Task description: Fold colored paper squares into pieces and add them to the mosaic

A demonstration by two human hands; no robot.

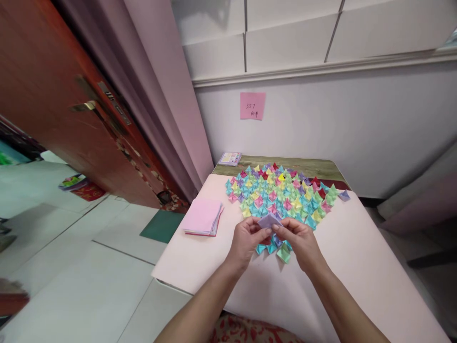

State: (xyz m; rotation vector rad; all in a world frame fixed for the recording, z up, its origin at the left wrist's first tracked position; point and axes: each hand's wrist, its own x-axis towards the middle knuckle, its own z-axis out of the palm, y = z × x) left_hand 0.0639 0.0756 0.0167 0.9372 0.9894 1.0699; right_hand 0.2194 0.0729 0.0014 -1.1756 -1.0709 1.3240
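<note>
Both my hands meet over a pale pink sheet (342,257) covering the table. My left hand (246,240) and my right hand (298,240) are closed in a pinch on a small folded lilac paper piece (268,220), held between the fingertips. Just beyond and under them lies a wide patch of several small folded paper shapes (282,195) in teal, green, pink, yellow, red and purple, packed side by side.
A stack of pink square papers (203,217) lies at the sheet's left side. A small paper pack (230,158) sits at the table's far left corner. A pink sticky note (253,105) is on the wall. A red-brown door (53,95) stands at left.
</note>
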